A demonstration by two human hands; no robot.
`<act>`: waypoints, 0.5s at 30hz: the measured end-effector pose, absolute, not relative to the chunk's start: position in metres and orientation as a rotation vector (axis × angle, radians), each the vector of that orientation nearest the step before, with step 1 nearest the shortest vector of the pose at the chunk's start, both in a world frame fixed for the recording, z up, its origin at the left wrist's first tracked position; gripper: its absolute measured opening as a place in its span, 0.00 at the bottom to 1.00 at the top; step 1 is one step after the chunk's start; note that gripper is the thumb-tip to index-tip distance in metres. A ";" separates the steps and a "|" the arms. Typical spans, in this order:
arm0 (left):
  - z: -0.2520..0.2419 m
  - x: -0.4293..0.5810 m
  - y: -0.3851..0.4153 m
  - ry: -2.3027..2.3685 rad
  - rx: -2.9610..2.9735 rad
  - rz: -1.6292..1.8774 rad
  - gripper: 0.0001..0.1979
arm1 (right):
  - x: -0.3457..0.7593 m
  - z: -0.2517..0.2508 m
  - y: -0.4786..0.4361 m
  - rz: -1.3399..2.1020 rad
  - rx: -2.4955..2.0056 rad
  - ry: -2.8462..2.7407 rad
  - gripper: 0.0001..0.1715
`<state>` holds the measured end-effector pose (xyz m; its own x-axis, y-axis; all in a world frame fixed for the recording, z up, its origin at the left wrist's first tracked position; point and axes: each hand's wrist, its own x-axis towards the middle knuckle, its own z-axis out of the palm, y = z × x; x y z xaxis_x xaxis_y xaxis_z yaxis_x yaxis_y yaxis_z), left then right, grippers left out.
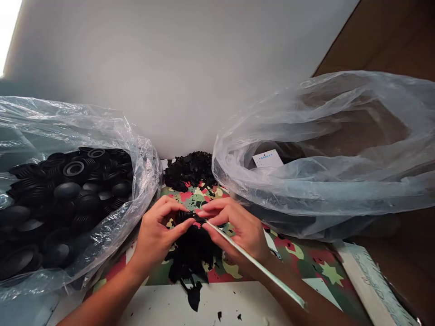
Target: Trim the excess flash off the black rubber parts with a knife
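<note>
My left hand (pixel 156 235) and my right hand (pixel 238 224) meet over a patterned cloth (pixel 299 256), fingers pinched on a small black rubber part (pixel 186 217) held between them. My right hand also grips a long thin pale tool (pixel 258 267), whose tip lies at the part and whose handle runs down to the right. Under the hands lies a heap of black rubber trimmings (pixel 192 253).
A clear plastic bag (pixel 112 122) at the left holds several black round rubber parts (pixel 64 194). A second, larger clear bag (pixel 340 149) with a white label (pixel 268 159) stands at the right. Another pile of black scraps (pixel 190 170) lies by the white wall. A white board (pixel 163 305) is nearest me.
</note>
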<state>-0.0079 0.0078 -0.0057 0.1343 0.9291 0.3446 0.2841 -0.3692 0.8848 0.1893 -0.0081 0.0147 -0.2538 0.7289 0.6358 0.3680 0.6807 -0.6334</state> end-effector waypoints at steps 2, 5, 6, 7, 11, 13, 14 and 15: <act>-0.005 -0.008 0.007 1.179 1.801 1.243 0.05 | 0.190 0.013 -0.006 0.328 -0.812 -1.943 0.05; -0.004 -0.007 0.005 1.191 1.853 1.232 0.04 | 0.189 0.011 -0.005 0.193 -0.778 -2.003 0.06; -0.004 -0.006 0.005 1.195 1.866 1.225 0.04 | 0.189 0.010 -0.005 0.176 -0.779 -2.013 0.06; -0.004 -0.006 0.005 1.196 1.880 1.218 0.03 | 0.189 0.009 -0.005 0.169 -0.784 -2.024 0.06; -0.005 -0.005 0.004 1.203 1.933 1.210 0.03 | 0.189 0.006 -0.004 0.162 -0.800 -2.059 0.07; -0.005 -0.005 0.004 1.210 1.955 1.213 0.02 | 0.189 0.004 -0.004 0.156 -0.806 -2.069 0.08; -0.005 -0.005 0.004 1.217 1.965 1.212 0.02 | 0.189 0.004 -0.003 0.150 -0.807 -2.072 0.08; -0.005 -0.005 0.004 1.224 1.976 1.210 0.02 | 0.189 0.003 -0.003 0.144 -0.810 -2.079 0.07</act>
